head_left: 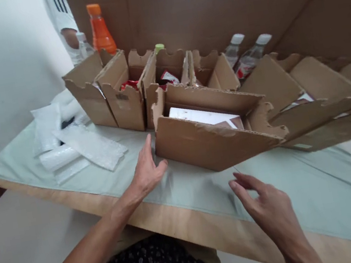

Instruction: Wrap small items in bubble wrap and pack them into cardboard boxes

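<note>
A long brown cardboard box sits on the cloth in front of me, with a white box lying inside it. Beside its left end is my left hand, open, thumb apart from the stretched fingers and holding nothing. My right hand hovers nearer the table's front edge, below the cardboard box. Its fingers are loosely curved, the thumb stands off from them, and nothing shows between them.
Behind stands a row of cardboard bins, some with red packets. More bins lean at right. Bubble-wrap pieces lie left. An orange bottle and clear bottles stand behind. A person's arm shows at upper left.
</note>
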Demonstrator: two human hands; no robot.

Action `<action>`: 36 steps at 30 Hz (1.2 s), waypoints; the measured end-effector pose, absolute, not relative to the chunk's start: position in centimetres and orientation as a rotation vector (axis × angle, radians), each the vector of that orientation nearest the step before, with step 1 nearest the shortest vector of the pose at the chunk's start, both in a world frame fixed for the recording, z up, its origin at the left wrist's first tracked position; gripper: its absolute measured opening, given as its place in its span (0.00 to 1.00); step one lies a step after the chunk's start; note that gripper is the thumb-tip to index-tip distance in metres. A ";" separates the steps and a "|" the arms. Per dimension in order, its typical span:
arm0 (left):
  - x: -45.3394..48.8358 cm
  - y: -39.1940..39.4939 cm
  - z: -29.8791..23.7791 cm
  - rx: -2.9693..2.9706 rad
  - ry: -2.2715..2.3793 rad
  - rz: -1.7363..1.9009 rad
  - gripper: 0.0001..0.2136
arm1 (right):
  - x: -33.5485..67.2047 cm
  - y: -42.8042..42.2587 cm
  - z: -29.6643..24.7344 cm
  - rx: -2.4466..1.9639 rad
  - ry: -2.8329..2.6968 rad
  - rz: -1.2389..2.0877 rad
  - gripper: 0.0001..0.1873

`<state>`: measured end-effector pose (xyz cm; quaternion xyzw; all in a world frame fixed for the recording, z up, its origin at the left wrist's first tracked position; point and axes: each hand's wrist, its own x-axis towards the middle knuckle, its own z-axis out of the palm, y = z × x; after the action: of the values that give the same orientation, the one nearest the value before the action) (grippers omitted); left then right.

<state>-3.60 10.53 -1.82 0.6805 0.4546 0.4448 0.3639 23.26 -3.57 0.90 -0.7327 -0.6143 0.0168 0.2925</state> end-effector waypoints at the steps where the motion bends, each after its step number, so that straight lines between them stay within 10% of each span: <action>1: -4.5 9.9 -1.8 1.794 1.209 1.114 0.39 | 22.7 -3.9 1.0 -1.939 -1.688 0.010 0.19; 12: -16.6 4.2 -0.8 1.831 1.670 1.291 0.13 | 2.2 11.4 0.6 -1.218 -2.540 0.283 0.22; 23: -18.2 5.9 -2.1 0.882 1.342 1.373 0.38 | 4.4 6.5 1.3 -0.979 -2.480 0.120 0.13; 36: -20.6 10.3 1.6 1.203 1.527 1.597 0.18 | 6.5 2.5 0.1 -1.069 -2.515 0.354 0.24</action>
<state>-20.65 10.30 1.58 0.4549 0.5776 0.6039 0.3078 6.49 2.49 0.06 -0.3807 -0.8958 0.1260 0.1919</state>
